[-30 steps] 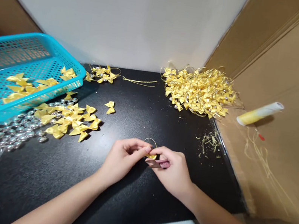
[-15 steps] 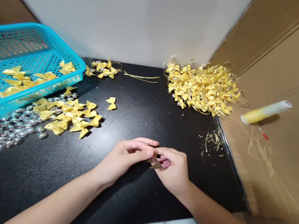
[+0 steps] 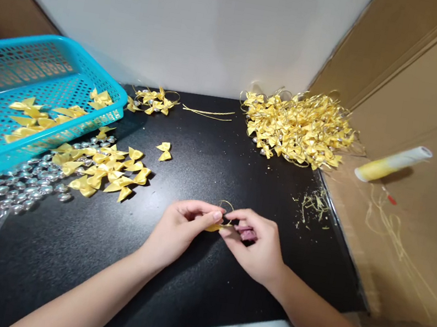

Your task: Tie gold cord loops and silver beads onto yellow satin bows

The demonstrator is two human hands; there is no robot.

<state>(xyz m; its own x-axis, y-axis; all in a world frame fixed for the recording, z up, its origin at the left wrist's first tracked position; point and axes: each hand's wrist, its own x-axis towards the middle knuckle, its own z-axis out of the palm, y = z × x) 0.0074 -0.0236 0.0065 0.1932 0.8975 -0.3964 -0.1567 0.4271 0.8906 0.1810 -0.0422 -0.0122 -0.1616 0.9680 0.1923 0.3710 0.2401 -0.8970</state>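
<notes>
Pinched between the thumb and fingers of my left hand (image 3: pixel 187 225) is a yellow ribbon bow (image 3: pixel 214 228), mostly covered by the fingers. A thin gold cord loop (image 3: pixel 228 204) arches up from it between my hands. My right hand (image 3: pixel 257 245) is close on the right, its fingertips at the cord and the bow's edge. A small pink object (image 3: pixel 247 233) is tucked in the curled right fingers; its full shape is hidden.
A blue basket (image 3: pixel 107 78) with bows stands at left. Beside it lie loose bows (image 3: pixel 104 169) and silver beads (image 3: pixel 26 184). A heap of corded bows (image 3: pixel 297 129) is at back right, near cord scraps (image 3: pixel 314 204) and a yellow-white tube (image 3: pixel 392 164).
My right fingers have opened out and drawn slightly away from the left ones. The gold cord loop and the yellow bow now show between my hands.
</notes>
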